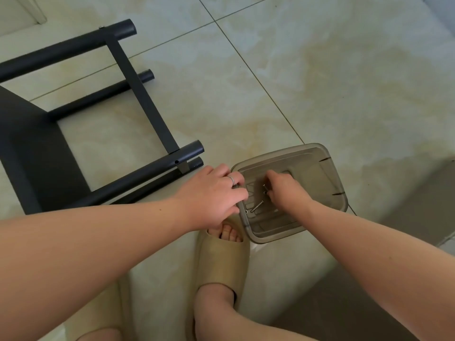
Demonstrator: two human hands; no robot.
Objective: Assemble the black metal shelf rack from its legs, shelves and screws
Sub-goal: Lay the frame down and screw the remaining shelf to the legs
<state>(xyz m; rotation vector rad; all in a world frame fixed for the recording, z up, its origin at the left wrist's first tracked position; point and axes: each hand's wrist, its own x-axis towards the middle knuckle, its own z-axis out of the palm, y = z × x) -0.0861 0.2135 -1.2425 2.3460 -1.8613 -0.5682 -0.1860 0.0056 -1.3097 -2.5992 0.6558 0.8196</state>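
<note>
Screws (257,206) sit in plastic tray (327,173), prob. so none roll off; left hand (214,195) grips its rim to steady it, right hand (285,190) pinches one screw (265,188). Half-built rack (138,77) lies sideways nearby, w/ leg holes reachable.

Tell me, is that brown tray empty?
Not empty. One screw lies loose in the tray, the right hand pinches another, and the left hand holds its rim.
</note>
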